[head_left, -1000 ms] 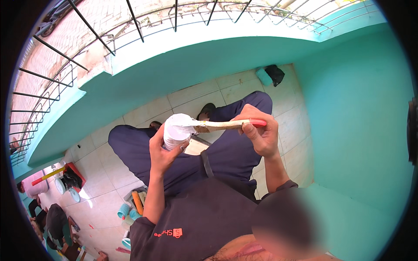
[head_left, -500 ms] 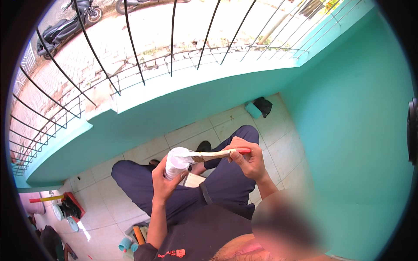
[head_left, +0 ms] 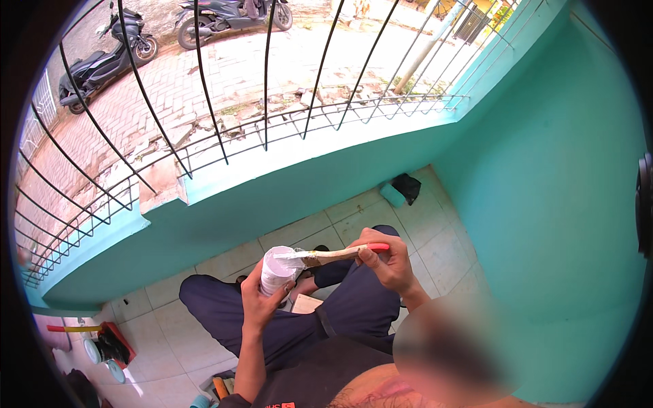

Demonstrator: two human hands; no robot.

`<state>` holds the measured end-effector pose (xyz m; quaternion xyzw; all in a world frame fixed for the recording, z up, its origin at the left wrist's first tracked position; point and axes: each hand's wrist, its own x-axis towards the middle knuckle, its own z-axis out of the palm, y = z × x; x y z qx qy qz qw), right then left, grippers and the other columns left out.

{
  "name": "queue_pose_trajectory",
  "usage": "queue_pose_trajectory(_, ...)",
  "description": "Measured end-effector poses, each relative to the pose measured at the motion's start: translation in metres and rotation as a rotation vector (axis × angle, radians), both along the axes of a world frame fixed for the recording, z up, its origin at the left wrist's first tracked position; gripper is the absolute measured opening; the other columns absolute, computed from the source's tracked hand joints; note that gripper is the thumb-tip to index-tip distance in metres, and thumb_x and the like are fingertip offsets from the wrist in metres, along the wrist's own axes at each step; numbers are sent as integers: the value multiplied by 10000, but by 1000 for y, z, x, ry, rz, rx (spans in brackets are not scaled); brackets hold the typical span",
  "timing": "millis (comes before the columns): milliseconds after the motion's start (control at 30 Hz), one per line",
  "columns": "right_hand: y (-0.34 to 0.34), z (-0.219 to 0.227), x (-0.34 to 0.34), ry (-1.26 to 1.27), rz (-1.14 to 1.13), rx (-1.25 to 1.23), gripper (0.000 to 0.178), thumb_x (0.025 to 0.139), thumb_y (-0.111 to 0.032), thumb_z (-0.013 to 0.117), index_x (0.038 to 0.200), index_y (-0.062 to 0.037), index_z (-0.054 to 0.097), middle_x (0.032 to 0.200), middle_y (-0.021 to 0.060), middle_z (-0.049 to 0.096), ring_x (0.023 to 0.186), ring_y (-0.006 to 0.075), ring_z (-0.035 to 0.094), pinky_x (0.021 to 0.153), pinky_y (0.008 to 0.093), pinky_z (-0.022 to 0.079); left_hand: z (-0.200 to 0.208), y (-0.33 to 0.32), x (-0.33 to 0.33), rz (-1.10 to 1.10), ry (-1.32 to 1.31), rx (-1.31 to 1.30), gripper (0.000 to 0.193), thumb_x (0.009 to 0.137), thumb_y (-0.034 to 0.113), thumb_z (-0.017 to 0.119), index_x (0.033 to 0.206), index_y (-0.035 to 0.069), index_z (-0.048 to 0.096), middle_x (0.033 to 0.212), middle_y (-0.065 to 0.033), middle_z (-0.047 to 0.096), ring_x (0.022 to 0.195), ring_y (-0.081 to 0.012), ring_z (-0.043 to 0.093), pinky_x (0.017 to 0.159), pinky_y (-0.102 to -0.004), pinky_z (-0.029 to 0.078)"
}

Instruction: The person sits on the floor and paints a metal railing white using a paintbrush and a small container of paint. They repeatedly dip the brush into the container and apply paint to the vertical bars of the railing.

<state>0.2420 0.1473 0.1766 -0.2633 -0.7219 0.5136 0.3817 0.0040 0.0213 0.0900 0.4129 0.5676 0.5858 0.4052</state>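
A white cylinder (head_left: 273,280) is held above the lap, over the dark trousers (head_left: 221,306). Its side is grasped by the left hand (head_left: 262,297), with the fingers curled on one side and the thumb set on the other. A paintbrush (head_left: 338,256) is clasped in the right hand (head_left: 386,264), its wooden handle pinched near the red end, its white-coated bristles brought to the cylinder's top. Whether that top is open cannot be told.

The cylinder is judged light and fairly stiff, though its white coating may be slippery if wet — so it is best gripped low, away from the bristles. The brush is likely light too, its handle rigid, its bristles soft; it is best taken by the bare wood.
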Motion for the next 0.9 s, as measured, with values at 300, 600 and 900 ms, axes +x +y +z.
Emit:
queue_pose_trajectory(300, 8, 2, -2, 209, -278, -199, 269, 1036, -229, 559, 929, 6, 637, 784, 28, 601, 702, 97, 539, 646, 259, 426, 11, 30, -6, -31, 110, 127, 619, 754, 115, 793, 1316, -37, 582, 1174, -164, 696, 1068, -210, 657, 953, -348, 491)
queue_pose_trajectory(600, 38, 43, -6, 301, -237, -506, 266, 1020, -342, 573, 940, -90, 597, 684, -15, 486, 645, 91, 416, 629, 281, 372, 43, 65, -5, -40, 120, 302, 635, 769, 158, 852, 1325, -6, 592, 1112, -136, 719, 1009, -173, 681, 905, -332, 529)
queue_pose_trajectory(900, 61, 54, 0, 414, -49, -1107, 233, 1025, -313, 546, 995, -88, 597, 660, -75, 471, 624, 98, 410, 577, 269, 344, 71, 98, -1, -9, 193, 406, 622, 775, 151, 850, 1321, 3, 591, 1111, -144, 718, 1009, -189, 689, 884, -342, 544)
